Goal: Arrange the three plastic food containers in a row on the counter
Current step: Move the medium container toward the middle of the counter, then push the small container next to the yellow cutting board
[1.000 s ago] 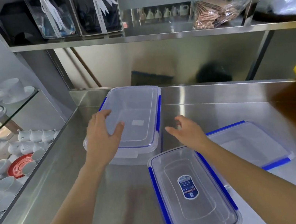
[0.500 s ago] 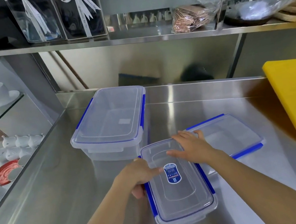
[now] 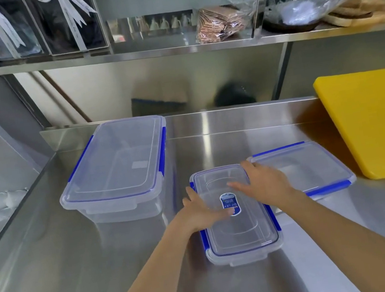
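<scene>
Both hands rest flat and spread on the lid of the middle container: the left hand at its left edge, the right hand at its far right corner. Neither seems to grip, though the fingertips are blurred. The tall container sits on the surface beyond the left hand; the flat container lies just beside the right. Sliding it forward with even pressure should bring it level with them.

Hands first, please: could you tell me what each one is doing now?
Left hand: open, flat on the labelled container lid.
Right hand: open, resting on the same lid.
</scene>
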### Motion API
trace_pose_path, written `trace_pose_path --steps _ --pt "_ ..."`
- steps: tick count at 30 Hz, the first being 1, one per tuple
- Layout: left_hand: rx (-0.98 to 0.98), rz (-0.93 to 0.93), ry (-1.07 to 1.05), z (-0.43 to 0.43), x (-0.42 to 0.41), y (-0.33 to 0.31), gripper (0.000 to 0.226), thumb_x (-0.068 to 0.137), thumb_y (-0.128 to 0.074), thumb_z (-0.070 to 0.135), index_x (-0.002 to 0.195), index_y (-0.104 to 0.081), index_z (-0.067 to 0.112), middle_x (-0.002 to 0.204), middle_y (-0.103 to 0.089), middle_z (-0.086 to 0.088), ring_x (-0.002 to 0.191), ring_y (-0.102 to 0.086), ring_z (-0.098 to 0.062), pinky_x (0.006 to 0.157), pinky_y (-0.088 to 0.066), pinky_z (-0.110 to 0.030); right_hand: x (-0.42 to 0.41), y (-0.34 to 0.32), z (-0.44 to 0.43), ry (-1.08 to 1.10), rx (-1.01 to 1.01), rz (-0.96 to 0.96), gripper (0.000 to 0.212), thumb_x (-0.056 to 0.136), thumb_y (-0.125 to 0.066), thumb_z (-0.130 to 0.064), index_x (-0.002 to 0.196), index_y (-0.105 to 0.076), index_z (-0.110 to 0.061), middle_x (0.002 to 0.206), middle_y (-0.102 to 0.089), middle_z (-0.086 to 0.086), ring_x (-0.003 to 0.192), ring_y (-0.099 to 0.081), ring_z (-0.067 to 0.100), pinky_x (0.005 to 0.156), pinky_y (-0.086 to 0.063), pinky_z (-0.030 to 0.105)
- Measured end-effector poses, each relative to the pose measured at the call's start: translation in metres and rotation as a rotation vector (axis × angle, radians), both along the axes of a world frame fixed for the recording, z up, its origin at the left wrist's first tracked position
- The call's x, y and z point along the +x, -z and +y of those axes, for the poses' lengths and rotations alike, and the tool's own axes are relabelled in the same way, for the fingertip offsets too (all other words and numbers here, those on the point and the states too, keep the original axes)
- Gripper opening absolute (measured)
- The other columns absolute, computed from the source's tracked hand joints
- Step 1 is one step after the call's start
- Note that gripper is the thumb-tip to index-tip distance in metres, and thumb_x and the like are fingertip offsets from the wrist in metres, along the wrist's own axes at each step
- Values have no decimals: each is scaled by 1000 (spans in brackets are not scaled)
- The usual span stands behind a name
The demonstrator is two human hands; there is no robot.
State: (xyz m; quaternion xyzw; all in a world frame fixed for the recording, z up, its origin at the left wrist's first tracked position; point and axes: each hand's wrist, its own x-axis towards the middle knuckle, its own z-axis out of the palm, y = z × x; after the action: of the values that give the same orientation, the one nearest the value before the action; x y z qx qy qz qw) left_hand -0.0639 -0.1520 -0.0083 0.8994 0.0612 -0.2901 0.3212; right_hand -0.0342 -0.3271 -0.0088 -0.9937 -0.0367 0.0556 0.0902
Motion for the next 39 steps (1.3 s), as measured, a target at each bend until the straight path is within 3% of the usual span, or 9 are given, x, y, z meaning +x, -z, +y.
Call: trace_pose_path --steps 4,8,11,15,17,22,29,34,39 --pt "5 140 159 13 2 10 148 60 -83 46 133 45 24 162 2 -1 140 -32 -28 100 -47 -46 -4 -13 1 -20 24 250 95 64 -58 -77 140 -31 -27 146 -37 13 112 -57 33 81 -47 37" --pt "-78 47 108 12 4 19 149 58 -85 37 136 42 26 161 -2 -8 136 -37 -29 95 -52 -37 1 -13 11 -101 -36 363 104 70 -66 -63 148 -14 -20 159 0 13 125 -47 34 87 -46 37" --pt "-117 -77 11 13 13 18 136 66 -82 31 145 28 18 160 3 -14 146 -17 -29 113 -31 -42 12 -2 12 -54 33 336 95 78 -58 -62 149 -12 -19 157 -4 14 140 -22 34 103 -36 45" --pt "-199 -171 -79 13 31 18 108 45 -72 55 140 -31 25 138 -47 -8 121 -52 -27 104 -44 -47 34 4 15 -4 102 250 86 84 -55 -58 149 -16 -17 156 -12 15 142 -15 32 105 -34 46" --pt "-238 -210 -121 13 41 27 90 48 -70 52 130 -42 27 126 -55 -5 110 -58 -24 97 -49 -47 47 5 16 -13 115 222 84 85 -54 -57 149 -17 -17 154 -17 14 139 -19 32 105 -35 45" --pt "-323 -302 -235 11 55 20 52 78 -72 24 125 -51 22 121 -59 -6 108 -59 -23 97 -49 -41 72 12 20 2 116 168 84 84 -52 -60 148 -20 -17 153 -21 14 137 -24 32 104 -35 44" --pt "-253 -297 -239 11 65 13 56 81 -70 23 131 -46 16 119 -56 -2 116 -55 -23 101 -47 -40 84 13 20 -24 77 96 76 86 -46 -62 143 -31 -14 148 -34 12 132 -36 29 101 -38 42" --pt "-22 -638 -220 -20 57 -12 44 91 -56 24 132 -46 13 132 -52 -5 120 -49 -21 101 -41 -31 76 6 -17 99 -22 -250 44 96 -40 -40 119 -55 -6 123 -58 12 114 -51 29 96 -35 38" --pt "-327 -461 -74 -100 40 -30 15 89 -54 26 83 -62 15 86 -67 -6 86 -65 -28 85 -54 -39 67 5 -88 245 -61 -223 42 94 -45 -32 132 -47 -14 140 -48 8 127 -42 25 105 -28 41"
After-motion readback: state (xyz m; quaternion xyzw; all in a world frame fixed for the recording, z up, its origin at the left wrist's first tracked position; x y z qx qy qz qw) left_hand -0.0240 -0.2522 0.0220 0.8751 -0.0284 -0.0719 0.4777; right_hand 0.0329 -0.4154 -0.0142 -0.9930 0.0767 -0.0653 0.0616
